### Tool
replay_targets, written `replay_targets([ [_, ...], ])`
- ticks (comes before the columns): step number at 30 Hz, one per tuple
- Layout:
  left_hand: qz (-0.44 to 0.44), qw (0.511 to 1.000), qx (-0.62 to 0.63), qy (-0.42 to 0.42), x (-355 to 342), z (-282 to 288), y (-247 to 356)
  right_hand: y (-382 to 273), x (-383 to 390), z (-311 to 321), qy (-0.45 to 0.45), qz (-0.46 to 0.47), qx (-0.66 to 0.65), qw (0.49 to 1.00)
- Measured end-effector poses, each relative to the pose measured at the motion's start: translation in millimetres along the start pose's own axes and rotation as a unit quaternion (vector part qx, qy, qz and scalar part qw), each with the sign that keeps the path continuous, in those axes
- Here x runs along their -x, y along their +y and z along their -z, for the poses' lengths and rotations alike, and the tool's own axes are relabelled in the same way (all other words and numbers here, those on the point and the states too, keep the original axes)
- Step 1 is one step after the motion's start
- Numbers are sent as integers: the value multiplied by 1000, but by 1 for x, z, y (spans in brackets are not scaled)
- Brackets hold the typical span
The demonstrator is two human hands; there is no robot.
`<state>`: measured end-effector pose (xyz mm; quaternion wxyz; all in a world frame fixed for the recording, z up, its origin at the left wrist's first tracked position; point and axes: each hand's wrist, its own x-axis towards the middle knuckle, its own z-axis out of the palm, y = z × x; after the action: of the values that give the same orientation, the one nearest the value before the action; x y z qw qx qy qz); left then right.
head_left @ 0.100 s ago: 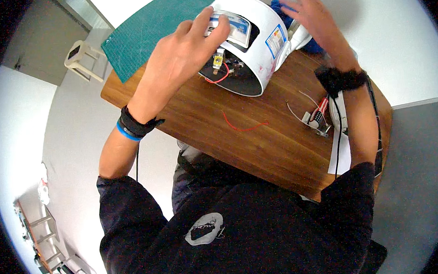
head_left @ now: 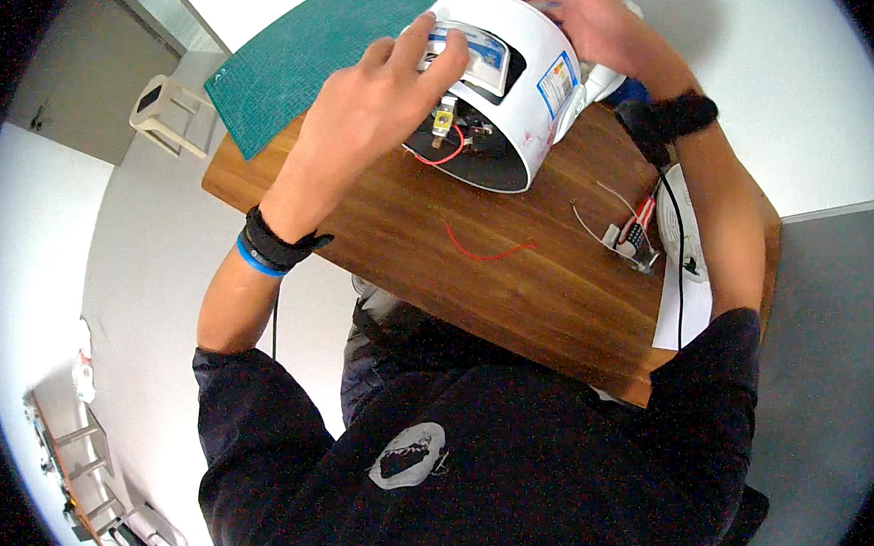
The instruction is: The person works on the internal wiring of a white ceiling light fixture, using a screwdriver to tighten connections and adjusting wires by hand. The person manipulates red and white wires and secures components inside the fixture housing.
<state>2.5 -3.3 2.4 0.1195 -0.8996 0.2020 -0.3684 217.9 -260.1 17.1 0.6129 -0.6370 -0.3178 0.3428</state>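
A white, drum-shaped appliance housing (head_left: 532, 107) lies tipped on the table, its open end facing me with wires and small metal parts inside. A red wire (head_left: 445, 158) loops out of that end. In a cut-out of its side sits a white and blue panel (head_left: 487, 58). My left hand (head_left: 376, 97) has its thumb and fingers closed on this panel. On the far right side of the housing is my right hand (head_left: 602, 25), fingers stretched out and apart, close to the wall of the drum; whether they touch it I cannot tell.
The brown wooden table (head_left: 393, 211) bears a green cutting mat (head_left: 314, 55) at the far left. A loose red wire (head_left: 491, 258) lies in front. At the right are a small metal part with wires (head_left: 634, 246), a white round part (head_left: 679, 218) and paper (head_left: 681, 308).
My right hand has moved left and nearer the housing, covering the blue thing behind it. My left hand and the housing have shifted only slightly.
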Motion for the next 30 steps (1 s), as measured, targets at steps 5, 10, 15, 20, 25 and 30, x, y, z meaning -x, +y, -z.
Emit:
replay_targets([
  [5,19,1000,19,3,5,0,3,29,-27,3,-90,-74,-119,986],
  [10,12,999,26,20,9,-2,2,15,-10,-27,-69,-129,-212,966],
  [15,3,999,40,19,9,0,-1,39,-24,5,-147,-112,-228,956],
  [20,9,999,47,23,11,-3,1,43,-23,10,-145,-139,-227,953],
  [25,3,998,57,26,10,3,3,39,-18,4,-101,-129,-209,964],
  [30,-17,997,64,42,7,5,5,38,-5,-8,-70,-89,-181,977],
])
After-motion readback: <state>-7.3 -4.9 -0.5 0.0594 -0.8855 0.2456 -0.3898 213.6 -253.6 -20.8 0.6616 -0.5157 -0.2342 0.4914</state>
